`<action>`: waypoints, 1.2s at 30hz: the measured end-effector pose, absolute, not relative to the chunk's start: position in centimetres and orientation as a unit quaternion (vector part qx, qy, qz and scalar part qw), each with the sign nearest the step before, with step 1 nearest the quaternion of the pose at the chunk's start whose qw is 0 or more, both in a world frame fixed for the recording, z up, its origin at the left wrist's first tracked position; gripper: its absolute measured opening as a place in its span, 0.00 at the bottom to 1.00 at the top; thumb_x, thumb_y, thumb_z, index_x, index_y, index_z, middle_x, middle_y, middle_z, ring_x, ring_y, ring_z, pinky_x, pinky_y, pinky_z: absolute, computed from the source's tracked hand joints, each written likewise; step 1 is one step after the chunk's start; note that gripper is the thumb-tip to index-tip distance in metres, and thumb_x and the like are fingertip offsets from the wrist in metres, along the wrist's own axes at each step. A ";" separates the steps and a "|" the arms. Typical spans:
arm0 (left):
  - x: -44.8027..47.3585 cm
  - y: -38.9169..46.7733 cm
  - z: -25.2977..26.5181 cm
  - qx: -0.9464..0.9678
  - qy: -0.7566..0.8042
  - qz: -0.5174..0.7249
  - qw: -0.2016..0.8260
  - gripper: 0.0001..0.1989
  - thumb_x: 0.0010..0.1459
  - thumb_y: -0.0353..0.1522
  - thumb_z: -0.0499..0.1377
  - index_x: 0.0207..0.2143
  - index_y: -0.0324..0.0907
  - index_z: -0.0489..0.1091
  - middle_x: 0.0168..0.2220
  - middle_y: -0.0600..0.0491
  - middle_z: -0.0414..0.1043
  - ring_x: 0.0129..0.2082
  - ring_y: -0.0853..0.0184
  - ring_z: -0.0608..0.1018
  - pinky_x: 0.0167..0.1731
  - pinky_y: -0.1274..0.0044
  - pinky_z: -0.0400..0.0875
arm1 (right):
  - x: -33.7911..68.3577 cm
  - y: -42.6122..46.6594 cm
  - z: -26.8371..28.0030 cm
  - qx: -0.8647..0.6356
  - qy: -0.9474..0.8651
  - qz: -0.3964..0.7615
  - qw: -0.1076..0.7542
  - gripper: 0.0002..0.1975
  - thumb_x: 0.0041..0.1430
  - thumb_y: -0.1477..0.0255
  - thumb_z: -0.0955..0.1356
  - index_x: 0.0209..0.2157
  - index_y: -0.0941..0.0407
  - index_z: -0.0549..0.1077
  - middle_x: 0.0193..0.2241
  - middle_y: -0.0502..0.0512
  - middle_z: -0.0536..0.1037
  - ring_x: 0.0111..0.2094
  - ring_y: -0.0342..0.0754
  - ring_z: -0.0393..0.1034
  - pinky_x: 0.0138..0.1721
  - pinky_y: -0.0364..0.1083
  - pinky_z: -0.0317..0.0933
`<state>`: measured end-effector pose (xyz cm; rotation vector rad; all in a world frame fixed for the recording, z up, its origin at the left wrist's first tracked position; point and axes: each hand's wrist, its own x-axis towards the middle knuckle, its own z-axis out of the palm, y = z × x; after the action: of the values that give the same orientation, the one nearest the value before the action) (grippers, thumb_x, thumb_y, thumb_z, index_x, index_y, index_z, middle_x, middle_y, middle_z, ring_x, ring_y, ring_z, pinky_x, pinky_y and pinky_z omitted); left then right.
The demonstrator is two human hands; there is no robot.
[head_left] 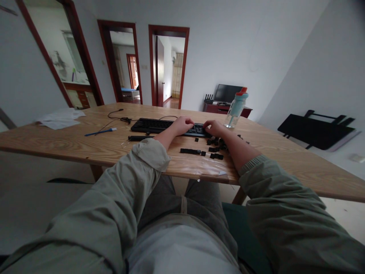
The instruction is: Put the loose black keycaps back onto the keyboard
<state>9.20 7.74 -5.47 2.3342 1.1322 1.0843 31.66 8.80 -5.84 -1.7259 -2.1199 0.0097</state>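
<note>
A black keyboard [152, 125] lies across the wooden table in front of me, its right part showing between my hands. My left hand [183, 125] rests over its middle right, thumb and fingers drawn together in a pinch. Whatever sits between those fingertips is too small to make out. At the keyboard's right end, my right hand [216, 128] is curled with its fingertips down on or beside the keys, and its grip is partly hidden. Loose black keycaps [216, 156] lie near my right forearm. More keycaps form a short row [190, 151] in front of the keyboard.
A water bottle [236, 110] stands behind my right hand. Left of the keyboard lie its cable [123, 119], a thin blue-handled tool [101, 132] and white papers [61, 118]. A black strip [139, 138] lies before the keyboard. Clear plastic [203, 165] covers the table's near edge.
</note>
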 end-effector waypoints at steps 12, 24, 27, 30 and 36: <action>9.0 7.9 -5.3 0.821 0.394 0.384 0.153 0.11 0.54 0.28 0.59 0.38 0.35 0.79 0.39 0.47 0.81 0.39 0.64 0.79 0.43 0.75 0.71 | 32.1 8.6 -6.3 -0.628 -0.755 -0.043 0.186 0.15 0.58 0.71 0.67 0.44 0.54 0.83 0.35 0.57 0.83 0.36 0.49 0.75 0.43 0.44 0.65; 9.1 8.0 -5.4 0.830 0.392 0.371 0.144 0.10 0.55 0.28 0.59 0.37 0.36 0.79 0.37 0.48 0.80 0.37 0.64 0.78 0.41 0.74 0.70 | 32.3 9.1 -6.5 -0.621 -0.758 -0.041 0.196 0.14 0.57 0.73 0.68 0.44 0.55 0.81 0.39 0.56 0.82 0.40 0.49 0.74 0.45 0.45 0.65; 9.1 8.1 -5.6 0.832 0.387 0.369 0.144 0.10 0.54 0.28 0.59 0.36 0.36 0.79 0.36 0.49 0.80 0.37 0.64 0.78 0.43 0.73 0.70 | 32.3 9.3 -6.3 -0.626 -0.757 -0.041 0.185 0.14 0.57 0.72 0.69 0.44 0.55 0.81 0.38 0.56 0.82 0.39 0.49 0.74 0.46 0.45 0.65; 9.1 8.3 -5.7 0.834 0.385 0.369 0.144 0.09 0.53 0.29 0.60 0.35 0.37 0.79 0.35 0.49 0.80 0.37 0.64 0.78 0.43 0.73 0.70 | 32.2 9.4 -6.1 -0.619 -0.765 -0.051 0.171 0.14 0.56 0.73 0.69 0.44 0.54 0.81 0.39 0.56 0.82 0.40 0.49 0.74 0.46 0.44 0.65; 9.1 8.1 -5.5 0.841 0.373 0.357 0.163 0.09 0.53 0.29 0.60 0.34 0.36 0.79 0.34 0.49 0.80 0.34 0.65 0.77 0.40 0.74 0.70 | 31.9 9.5 -5.8 -0.608 -0.779 -0.040 0.146 0.14 0.56 0.74 0.68 0.44 0.55 0.81 0.39 0.57 0.82 0.37 0.49 0.75 0.42 0.43 0.65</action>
<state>9.08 8.14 -5.47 2.3970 1.0637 1.0194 31.89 9.48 -5.77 -1.7514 -2.2437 -0.1148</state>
